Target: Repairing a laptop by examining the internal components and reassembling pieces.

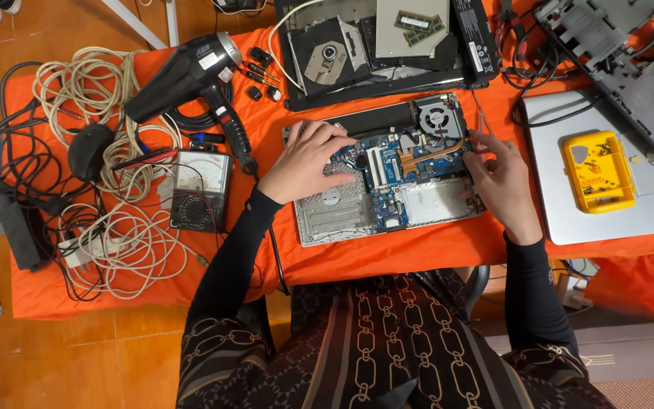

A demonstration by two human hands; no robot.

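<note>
An opened laptop base [327, 220] lies on the orange cloth, its blue circuit board [387, 185], copper heat pipe [429, 155] and round fan [439, 119] exposed. My left hand [306, 160] rests palm down on the base's left part, fingers spread over the board's upper left. My right hand [499, 182] is at the base's right edge, fingertips pinched near thin wires by the heat pipe. Whether it grips something is hard to tell.
A black hair dryer [183, 76], an analogue multimeter [200, 189] and tangled white cables [107, 227] lie to the left. Behind the base sit a disassembled laptop with an optical drive [331, 57] and memory sticks [420, 24]. A yellow screw tray [598, 171] rests on a silver laptop lid at right.
</note>
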